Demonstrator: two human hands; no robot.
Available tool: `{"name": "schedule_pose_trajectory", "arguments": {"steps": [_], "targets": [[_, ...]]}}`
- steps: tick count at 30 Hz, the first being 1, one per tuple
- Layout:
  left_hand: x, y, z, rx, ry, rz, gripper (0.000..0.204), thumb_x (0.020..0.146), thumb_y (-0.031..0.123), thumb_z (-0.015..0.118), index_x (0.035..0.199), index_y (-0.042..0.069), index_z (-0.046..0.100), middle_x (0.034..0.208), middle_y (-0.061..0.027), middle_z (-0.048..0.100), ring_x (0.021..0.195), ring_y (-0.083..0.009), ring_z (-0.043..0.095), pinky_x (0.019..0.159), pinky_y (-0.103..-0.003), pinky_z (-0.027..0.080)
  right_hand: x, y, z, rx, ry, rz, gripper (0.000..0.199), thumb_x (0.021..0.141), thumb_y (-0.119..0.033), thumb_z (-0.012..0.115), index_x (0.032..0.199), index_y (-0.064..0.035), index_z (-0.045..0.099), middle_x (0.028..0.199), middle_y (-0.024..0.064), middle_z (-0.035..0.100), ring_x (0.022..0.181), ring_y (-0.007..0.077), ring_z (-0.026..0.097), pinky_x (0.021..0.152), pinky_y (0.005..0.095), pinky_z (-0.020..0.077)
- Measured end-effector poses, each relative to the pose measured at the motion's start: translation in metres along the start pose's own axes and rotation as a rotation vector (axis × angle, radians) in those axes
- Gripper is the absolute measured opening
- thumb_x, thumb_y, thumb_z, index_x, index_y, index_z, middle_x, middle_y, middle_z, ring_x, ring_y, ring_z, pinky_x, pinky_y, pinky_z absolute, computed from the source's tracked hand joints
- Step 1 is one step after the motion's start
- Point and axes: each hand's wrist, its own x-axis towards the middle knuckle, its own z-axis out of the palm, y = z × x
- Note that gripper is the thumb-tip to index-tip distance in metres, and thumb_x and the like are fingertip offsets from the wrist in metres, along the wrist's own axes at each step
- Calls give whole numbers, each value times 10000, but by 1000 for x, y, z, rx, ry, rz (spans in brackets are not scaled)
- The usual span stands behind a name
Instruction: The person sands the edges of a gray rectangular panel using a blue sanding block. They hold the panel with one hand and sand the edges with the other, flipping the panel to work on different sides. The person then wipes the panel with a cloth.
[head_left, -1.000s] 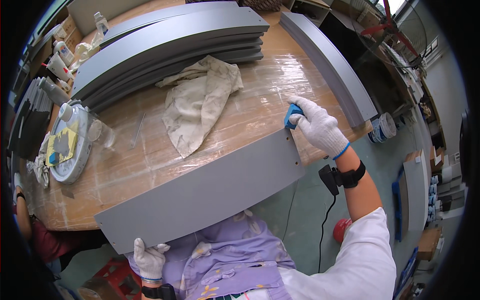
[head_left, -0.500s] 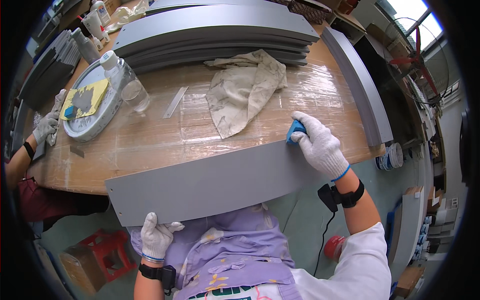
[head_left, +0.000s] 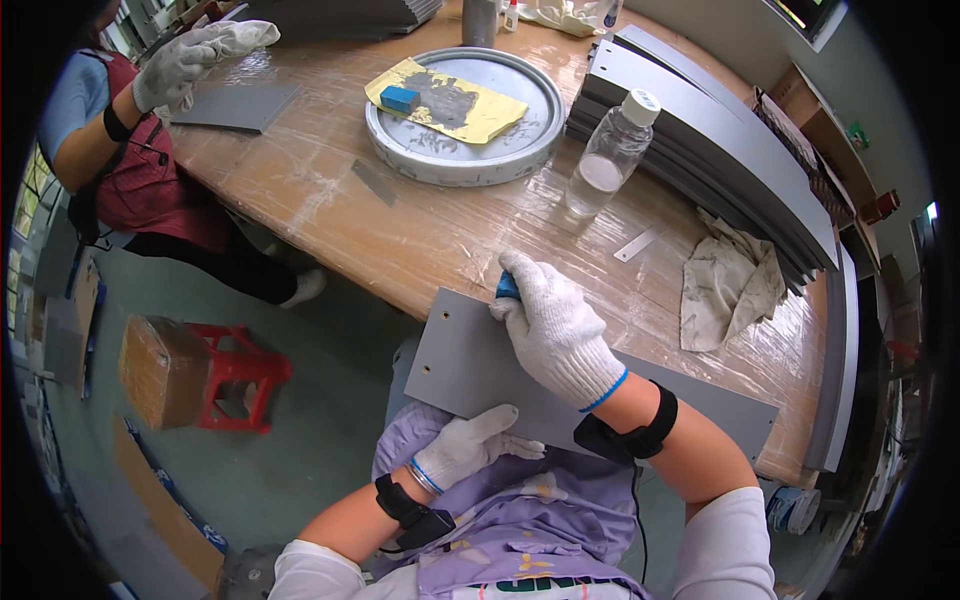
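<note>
A long grey panel [head_left: 470, 370] with small holes near its ends lies slanting across the table's near edge, partly over my lap. My right hand [head_left: 560, 330], in a white knitted glove, pinches a small blue sponge block [head_left: 508, 287] at the panel's far edge, near its left end. The glove hides part of the block. Along the near edge, my gloved left hand [head_left: 470, 445] touches the panel with its thumb over the surface and its fingers stretched out below the edge.
A round grey lid [head_left: 470, 165] carries a yellow sheet [head_left: 500, 112] smeared grey and another blue block [head_left: 400, 99]. Nearby are a clear bottle [head_left: 610, 160], a metal strip [head_left: 638, 244], a stained cloth [head_left: 735, 285] and stacked grey panels [head_left: 710, 130]. A co-worker's gloved hand [head_left: 185, 70] is at left; a red stool [head_left: 240, 375] stands below.
My view has swung left. My right hand has carried the blue sponge block along the panel's far edge from the right end to near the left end. My left hand stays by the near edge.
</note>
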Motion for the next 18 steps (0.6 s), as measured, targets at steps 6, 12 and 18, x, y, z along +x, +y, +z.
{"name": "schedule_pose_trajectory", "arguments": {"steps": [6,12,18], "targets": [[4,-1,1,-16,13,-44,283,995,172,541,1202,-21,557,1055,-174,683,933,-295,698,867,-418,577,39,-27,31,-16,-32,-91,403,887,-161,604,1264,-49,515,1167,216,597,1063,409,587,880,474,488],[2,-3,-7,-14,-70,12,344,1030,197,448,1268,-43,514,1133,-226,652,1010,-338,668,906,-462,543,-24,17,-29,-155,-9,-45,400,862,-102,604,1251,-56,525,1089,178,608,1010,390,599,839,471,500],[4,-7,-1,-31,-77,68,262,1020,156,478,1173,-35,571,1031,-189,678,944,-337,690,846,-472,579,-166,142,-122,-313,225,270,422,891,-81,592,1308,-74,530,1187,181,625,1055,353,629,916,399,495]]}}
